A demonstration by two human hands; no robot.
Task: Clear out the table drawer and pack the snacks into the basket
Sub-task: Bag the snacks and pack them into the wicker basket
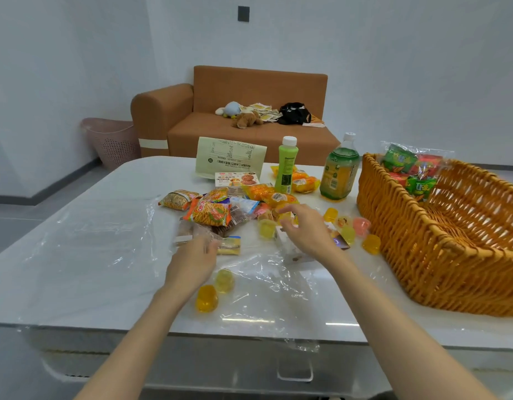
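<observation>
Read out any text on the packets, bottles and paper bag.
Nothing reads cleanly enough to quote.
Pale green paper bag: upside-down Chinese line and printed table, too small.
White biscuit box: blurred.
Orange snack packet: large characters, blurred.
Slim green bottle, round green-and-yellow bottle: labels too small.
Green packets in the woven wicker basket: blurred.

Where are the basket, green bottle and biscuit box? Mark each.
basket (408, 232): head view, on its woven near wall.
green bottle (286, 168): head view, on its label.
biscuit box (238, 179): head view, on its printed top face.
</observation>
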